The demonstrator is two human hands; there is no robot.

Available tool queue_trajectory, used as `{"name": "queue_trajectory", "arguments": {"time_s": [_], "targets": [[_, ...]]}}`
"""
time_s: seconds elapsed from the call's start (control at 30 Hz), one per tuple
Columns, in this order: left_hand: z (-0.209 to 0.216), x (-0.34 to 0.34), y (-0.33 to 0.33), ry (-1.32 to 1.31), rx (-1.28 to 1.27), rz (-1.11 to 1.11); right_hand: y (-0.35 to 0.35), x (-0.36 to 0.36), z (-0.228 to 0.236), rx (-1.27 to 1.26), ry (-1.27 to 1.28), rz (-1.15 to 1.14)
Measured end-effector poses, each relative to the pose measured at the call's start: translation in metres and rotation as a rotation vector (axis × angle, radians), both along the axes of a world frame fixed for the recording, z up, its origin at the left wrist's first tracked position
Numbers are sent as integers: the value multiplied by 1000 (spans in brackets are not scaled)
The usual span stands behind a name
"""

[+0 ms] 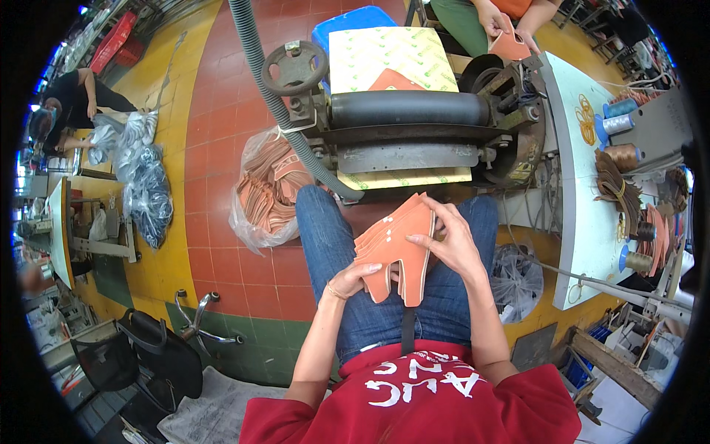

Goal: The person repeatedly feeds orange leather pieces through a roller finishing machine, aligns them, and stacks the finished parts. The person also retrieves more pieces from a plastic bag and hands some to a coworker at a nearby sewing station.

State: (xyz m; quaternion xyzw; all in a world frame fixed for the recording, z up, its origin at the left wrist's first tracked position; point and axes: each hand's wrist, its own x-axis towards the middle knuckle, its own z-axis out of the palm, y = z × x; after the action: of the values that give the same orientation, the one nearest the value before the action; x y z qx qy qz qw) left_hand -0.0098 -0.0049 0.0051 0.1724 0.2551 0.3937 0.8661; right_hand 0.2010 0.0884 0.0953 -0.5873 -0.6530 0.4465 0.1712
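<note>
Over my lap I hold a fanned stack of salmon-orange cut leather pieces (pixel 399 244), shaped with two prongs at the near end and pale layered edges. My left hand (pixel 356 279) grips the stack at its lower left, thumb on top near one prong. My right hand (pixel 451 240) closes on the right edge, thumb lying on the top piece and fingers round the far side. Small white marks show along the stack's left part. Just beyond my knees stands a roller machine (pixel 410 109), with another orange piece (pixel 394 80) on the patterned yellow sheet (pixel 361 55) behind its roller.
A clear plastic bag (pixel 246 214) of similar pieces sits on the red tiles to my left. A grey hose (pixel 260 66) runs down beside the machine's handwheel (pixel 294 68). At right, a pale table (pixel 580 222) bears thread spools. Across the machine, another person's hands (pixel 510 33) hold an orange piece.
</note>
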Motion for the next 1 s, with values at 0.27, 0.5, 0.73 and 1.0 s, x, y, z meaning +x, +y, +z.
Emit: {"name": "queue_trajectory", "arguments": {"time_s": [0.27, 0.5, 0.73, 1.0], "targets": [[7, 16, 2, -141, -114, 161, -21, -11, -18, 700, -254, -39], [9, 8, 4, -96, -34, 79, -19, -8, -20, 312, 30, -167], [6, 5, 3, -8, -24, 36, -6, -4, -15, 274, 44, -113], [5, 6, 0, -61, -4, 11, -3, 5, -22, 458, 77, -10]]}}
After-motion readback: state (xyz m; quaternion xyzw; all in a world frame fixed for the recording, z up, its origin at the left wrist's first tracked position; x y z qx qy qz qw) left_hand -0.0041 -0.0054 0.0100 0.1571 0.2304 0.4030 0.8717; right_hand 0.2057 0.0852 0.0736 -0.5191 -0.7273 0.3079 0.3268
